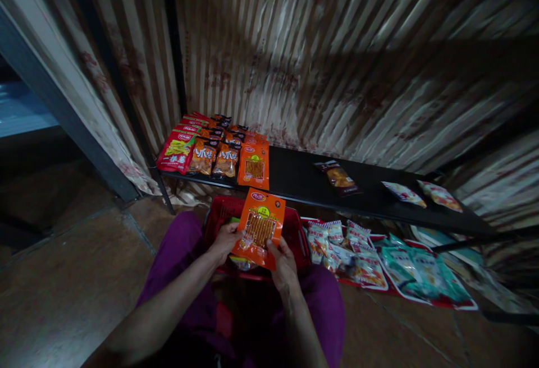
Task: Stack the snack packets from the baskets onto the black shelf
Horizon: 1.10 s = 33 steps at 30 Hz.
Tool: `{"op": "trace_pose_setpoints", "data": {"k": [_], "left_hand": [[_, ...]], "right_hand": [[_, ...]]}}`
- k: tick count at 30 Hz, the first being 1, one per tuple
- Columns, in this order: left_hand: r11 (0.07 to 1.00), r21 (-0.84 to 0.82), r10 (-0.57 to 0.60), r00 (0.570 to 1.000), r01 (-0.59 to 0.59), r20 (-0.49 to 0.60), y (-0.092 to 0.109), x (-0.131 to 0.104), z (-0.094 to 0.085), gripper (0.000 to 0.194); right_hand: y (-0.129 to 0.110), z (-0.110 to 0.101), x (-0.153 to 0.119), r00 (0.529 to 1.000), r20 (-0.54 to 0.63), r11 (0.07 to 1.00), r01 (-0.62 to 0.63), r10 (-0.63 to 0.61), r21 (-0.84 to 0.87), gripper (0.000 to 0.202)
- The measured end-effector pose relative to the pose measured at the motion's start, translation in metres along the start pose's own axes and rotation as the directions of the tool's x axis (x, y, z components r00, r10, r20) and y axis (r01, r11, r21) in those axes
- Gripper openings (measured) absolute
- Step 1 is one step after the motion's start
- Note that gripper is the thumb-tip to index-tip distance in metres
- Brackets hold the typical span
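Note:
An orange snack packet (263, 223) with a clear window is held upright between my two hands, above a red basket (300, 239). The fingers of my left hand (227, 240) pinch its left edge. On its lower right edge, my right hand (283, 260) grips with the thumb in front. Just behind, on a low black shelf (295, 174), a matching orange packet (254, 166) lies at the right end of a group. Left of it are dark-and-orange packets (203, 156) and red packets (177, 149) in rows. More packaging shows partly inside the basket, under my hands.
Further right on the shelf lie a brown packet (339, 178) and two pale packets (440, 195). Red trays on the floor hold white packets (366, 264) and teal packets (425, 270). A striped curtain (295, 65) hangs behind; a shelf leg (165, 191) stands at the left.

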State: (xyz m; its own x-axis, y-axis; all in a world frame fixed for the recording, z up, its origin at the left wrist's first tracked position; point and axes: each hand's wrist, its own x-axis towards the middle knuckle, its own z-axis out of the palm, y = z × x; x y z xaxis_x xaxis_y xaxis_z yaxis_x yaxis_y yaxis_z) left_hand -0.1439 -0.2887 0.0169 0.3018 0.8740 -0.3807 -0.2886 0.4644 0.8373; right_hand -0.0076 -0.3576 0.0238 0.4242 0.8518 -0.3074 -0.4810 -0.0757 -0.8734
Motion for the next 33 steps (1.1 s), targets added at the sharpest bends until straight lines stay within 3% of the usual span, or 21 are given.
{"op": "trace_pose_setpoints", "data": {"k": [7, 13, 20, 23, 27, 33], "left_hand": [[0.996, 0.079, 0.049, 0.998, -0.045, -0.042, 0.001, 0.017, 0.002, 0.018], [0.96, 0.186, 0.21, 0.978, -0.209, 0.013, 0.016, 0.059, 0.006, 0.02], [0.86, 0.37, 0.374, 0.927, -0.351, 0.008, 0.048, 0.127, 0.016, 0.021], [0.809, 0.45, 0.433, 0.901, -0.379, -0.021, 0.063, 0.15, 0.021, 0.033], [0.742, 0.548, 0.498, 0.865, -0.386, -0.064, 0.075, 0.169, 0.025, 0.053], [0.628, 0.592, 0.611, 0.791, -0.505, 0.027, 0.075, 0.185, 0.024, 0.053]], "right_hand": [[0.008, 0.002, 0.019, 0.997, -0.041, 0.994, 0.065, -0.069, -0.088, 0.036], [-0.008, 0.019, 0.058, 0.989, -0.007, 0.981, 0.146, -0.148, -0.127, 0.033], [-0.037, 0.051, 0.126, 0.98, -0.002, 0.975, 0.199, -0.2, -0.096, 0.04], [-0.046, 0.063, 0.157, 0.97, -0.014, 0.966, 0.239, -0.242, -0.1, 0.044], [-0.05, 0.075, 0.19, 0.954, 0.009, 0.944, 0.299, -0.3, -0.138, 0.047], [-0.047, 0.081, 0.22, 0.944, 0.047, 0.926, 0.329, -0.326, -0.187, 0.047]]}}
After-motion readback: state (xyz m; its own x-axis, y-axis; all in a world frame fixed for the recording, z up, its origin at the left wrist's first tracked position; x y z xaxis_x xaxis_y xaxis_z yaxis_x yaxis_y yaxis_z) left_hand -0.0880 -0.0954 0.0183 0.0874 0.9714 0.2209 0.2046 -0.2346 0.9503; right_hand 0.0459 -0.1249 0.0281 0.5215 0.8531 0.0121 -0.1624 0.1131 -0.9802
